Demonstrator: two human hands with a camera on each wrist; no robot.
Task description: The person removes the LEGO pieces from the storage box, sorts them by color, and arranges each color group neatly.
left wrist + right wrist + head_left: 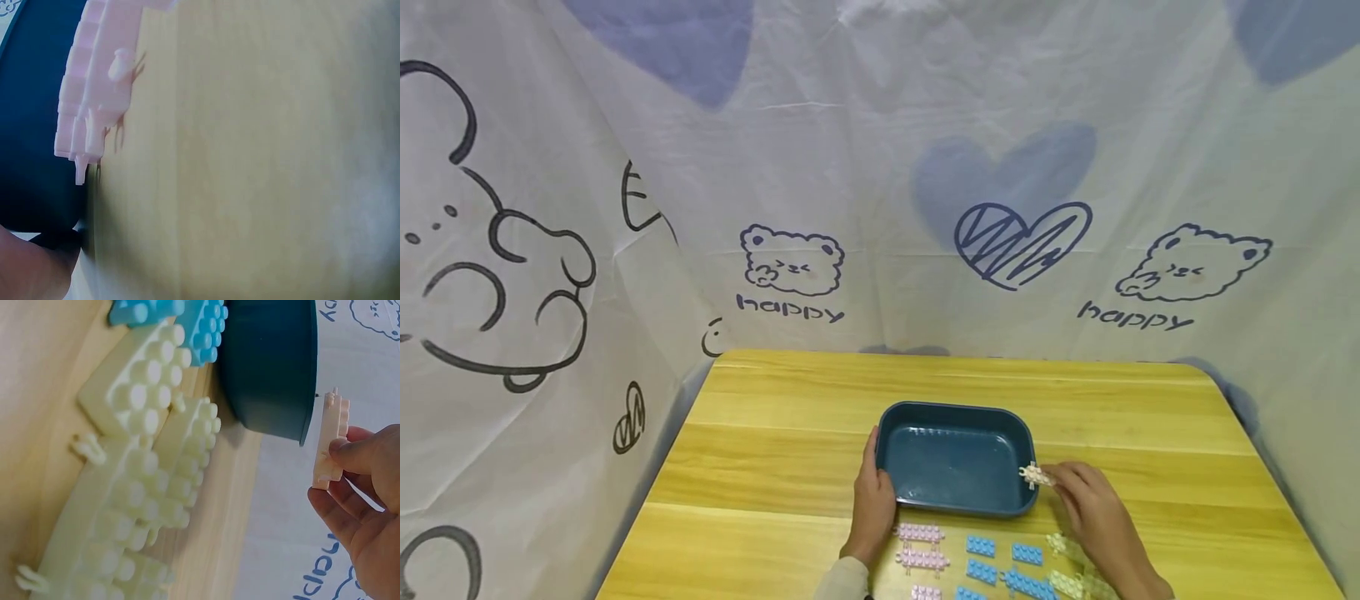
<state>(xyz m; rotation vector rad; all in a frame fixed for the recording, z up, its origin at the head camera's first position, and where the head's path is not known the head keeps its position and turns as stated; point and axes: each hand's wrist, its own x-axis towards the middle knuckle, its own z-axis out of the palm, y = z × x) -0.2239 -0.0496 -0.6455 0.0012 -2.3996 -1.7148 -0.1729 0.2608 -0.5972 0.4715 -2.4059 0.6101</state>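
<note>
A dark teal plastic basin (955, 510) stands on the table. My left hand (874, 504) rests against its left side, fingers straight along the outer wall and thumb by the front left corner. In the left wrist view, only a bit of that hand (31, 269) shows beside the basin. My right hand (1093, 504) pinches a peach toy building brick (331, 440) with small side pegs, between thumb and fingers. In the head view the brick overlaps the basin's right rim; in the right wrist view it is upright, beside the basin (272, 369).
In front of the basin lie several pink bricks (922, 559), several blue bricks (981, 571) and several pale yellow bricks (1066, 585). The yellow ones are under my right forearm. A printed white cloth (880, 167) hangs behind the wooden table (760, 467) and along its sides.
</note>
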